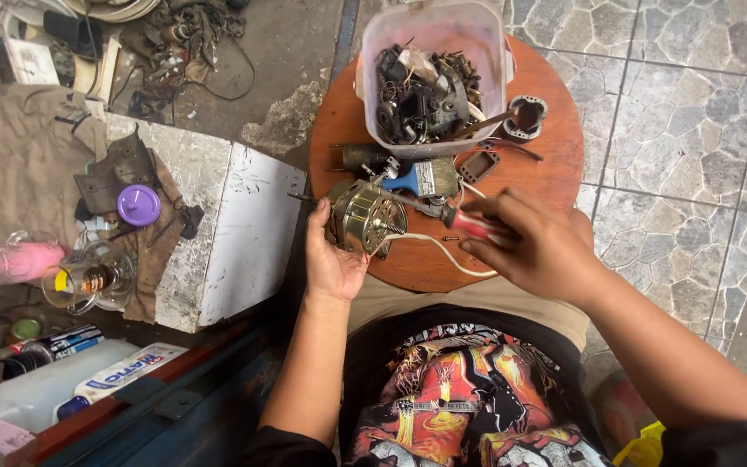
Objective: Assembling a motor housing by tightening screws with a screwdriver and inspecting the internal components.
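At frame centre, the left hand [332, 259] cups a heavy, rigid motor [365, 218] by its casing while the right hand [536, 246] grips a red-handled screwdriver [469, 223].

On the round table [555, 177], a tub [432, 73] of parts sits at the far edge. Nearer lies the motor [363, 218], with the left hand [332, 255] to its left and the screwdriver [464, 220] to its right in the right hand [539, 246].

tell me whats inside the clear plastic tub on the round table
The clear plastic tub holds a tangle of dark metal motor parts and wires. Whatever lies beneath that pile is covered.
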